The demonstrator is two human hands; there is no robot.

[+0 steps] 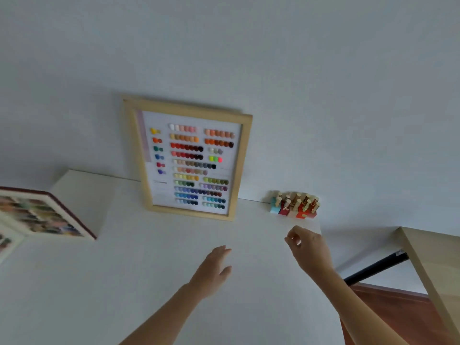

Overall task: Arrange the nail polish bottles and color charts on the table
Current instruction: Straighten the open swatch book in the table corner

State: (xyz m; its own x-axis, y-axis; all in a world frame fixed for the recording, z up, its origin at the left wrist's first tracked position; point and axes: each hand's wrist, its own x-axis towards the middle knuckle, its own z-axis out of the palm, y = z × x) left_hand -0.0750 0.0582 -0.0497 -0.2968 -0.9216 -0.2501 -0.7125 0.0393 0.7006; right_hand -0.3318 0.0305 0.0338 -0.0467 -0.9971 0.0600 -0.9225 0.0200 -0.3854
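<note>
Right grip (302, 245) hovering narrow and empty, nail polish bottles (295, 204) just beyond it, left grip (214, 267) spreading wide over counter (149, 270), framed color chart (191, 158) leaning beyond.

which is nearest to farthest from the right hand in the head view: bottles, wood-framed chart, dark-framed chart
From the right hand:
1. bottles, just beyond it at the table's back right corner
2. wood-framed chart, leaning on the wall at centre
3. dark-framed chart, lying far left
</note>
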